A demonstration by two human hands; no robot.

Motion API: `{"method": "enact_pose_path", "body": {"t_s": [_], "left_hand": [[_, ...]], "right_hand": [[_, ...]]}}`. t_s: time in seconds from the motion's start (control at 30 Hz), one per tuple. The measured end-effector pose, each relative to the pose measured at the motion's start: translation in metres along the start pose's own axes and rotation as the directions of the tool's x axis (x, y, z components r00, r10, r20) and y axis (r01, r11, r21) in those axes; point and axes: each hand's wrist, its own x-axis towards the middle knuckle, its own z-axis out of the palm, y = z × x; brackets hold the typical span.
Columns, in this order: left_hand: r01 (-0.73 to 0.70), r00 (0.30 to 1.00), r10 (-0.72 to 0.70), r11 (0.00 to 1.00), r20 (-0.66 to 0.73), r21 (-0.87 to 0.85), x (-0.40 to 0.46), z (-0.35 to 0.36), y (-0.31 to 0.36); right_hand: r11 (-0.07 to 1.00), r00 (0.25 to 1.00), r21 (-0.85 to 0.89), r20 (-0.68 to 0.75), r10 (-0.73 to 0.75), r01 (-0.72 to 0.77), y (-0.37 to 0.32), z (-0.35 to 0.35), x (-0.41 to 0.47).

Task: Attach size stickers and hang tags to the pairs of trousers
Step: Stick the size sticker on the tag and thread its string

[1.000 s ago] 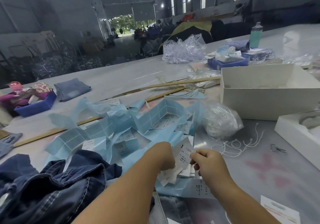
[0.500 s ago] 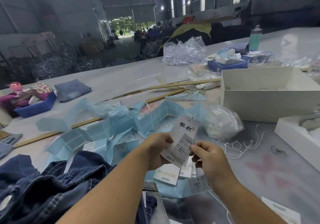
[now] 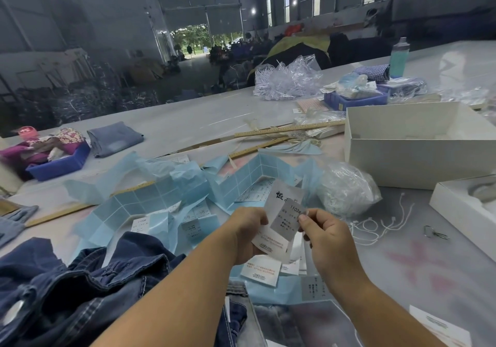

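My left hand (image 3: 248, 232) holds a white hang tag (image 3: 279, 199) upright above the table. My right hand (image 3: 326, 232) pinches a grey size sticker (image 3: 287, 219) printed "1103#" by its right edge, and the sticker lies against the front of the tag. Dark blue denim trousers (image 3: 80, 285) are heaped at the lower left. Light blue sticker backing sheets (image 3: 150, 199) lie crumpled beyond my hands, a few stickers still on them. More white hang tags (image 3: 261, 270) lie flat under my hands. White tag strings (image 3: 375, 224) are scattered to the right.
A large white box (image 3: 418, 156) stands at the right, with a white lid (image 3: 461, 212) nearer. A clear bag (image 3: 346, 188) sits beside the backing sheets. Wooden rulers (image 3: 290, 129), a folded pale denim piece (image 3: 114, 138), blue bins (image 3: 59, 163) and a bottle (image 3: 399, 57) lie further back.
My hands rose from the pile of tags with one hang tag. My right hand now pinches the size sticker against the tag's front.
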Motion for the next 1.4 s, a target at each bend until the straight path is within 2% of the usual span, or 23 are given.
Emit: {"method": "enact_pose_path", "body": {"t_s": [0.13, 0.2, 0.37, 0.6, 0.73, 0.87, 0.97, 1.03, 1.1, 1.17, 1.23, 1.3, 1.4], "left_hand": [[0.000, 0.975, 0.003, 1.000, 0.222, -0.016, -0.005, 0.003, 0.000], [0.001, 0.965, 0.000, 1.000, 0.263, -0.005, -0.005, 0.004, -0.001], [-0.007, 0.966, 0.003, 1.000, 0.258, 0.015, -0.003, 0.003, -0.003], [0.006, 0.971, -0.003, 1.000, 0.238, -0.013, -0.005, 0.002, -0.003], [0.006, 0.963, -0.007, 1.000, 0.269, 0.007, -0.005, 0.003, -0.003], [-0.036, 0.957, 0.017, 0.998, 0.288, 0.059, -0.002, 0.008, -0.007], [-0.107, 0.981, 0.074, 0.978, 0.181, 0.180, 0.002, 0.010, -0.010], [-0.124, 0.988, 0.100, 0.966, 0.115, 0.229, 0.003, 0.011, -0.010], [-0.129, 0.992, 0.124, 0.946, 0.036, 0.296, 0.003, 0.010, -0.008], [-0.137, 0.988, 0.154, 0.922, -0.018, 0.362, 0.006, 0.008, -0.007], [-0.156, 0.982, 0.186, 0.899, -0.033, 0.409, 0.009, 0.006, -0.007], [-0.173, 0.978, 0.205, 0.880, -0.025, 0.443, 0.011, 0.006, -0.007], [-0.181, 0.977, 0.212, 0.877, -0.020, 0.445, 0.009, 0.007, -0.007]], "right_hand": [[0.997, 0.999, -0.067, 0.003, 0.032, -0.032, 0.001, 0.006, 0.003], [0.993, 0.999, -0.108, -0.014, 0.043, -0.044, 0.003, 0.007, 0.005], [0.984, 0.998, -0.179, -0.069, 0.007, -0.020, 0.007, 0.009, 0.007], [0.981, 0.990, -0.193, -0.138, -0.022, -0.006, 0.010, 0.010, 0.007], [0.944, 0.982, -0.327, -0.157, -0.102, 0.046, 0.011, 0.009, 0.006], [0.830, 0.963, -0.544, -0.138, -0.233, 0.123, 0.014, 0.008, 0.005], [0.724, 0.955, -0.678, -0.112, -0.276, 0.130, 0.020, 0.009, 0.005], [0.706, 0.967, -0.707, -0.142, -0.212, 0.051, 0.027, 0.001, 0.012], [0.696, 0.977, -0.705, -0.213, -0.025, -0.136, 0.035, -0.020, 0.026], [0.625, 0.961, -0.738, -0.262, 0.083, -0.255, 0.046, -0.046, 0.037], [0.487, 0.961, -0.832, -0.269, 0.067, -0.267, 0.056, -0.065, 0.042], [0.335, 0.975, -0.918, -0.219, 0.024, -0.214, 0.064, -0.071, 0.045], [0.232, 0.989, -0.962, -0.150, -0.003, -0.145, 0.067, -0.067, 0.048]]}}
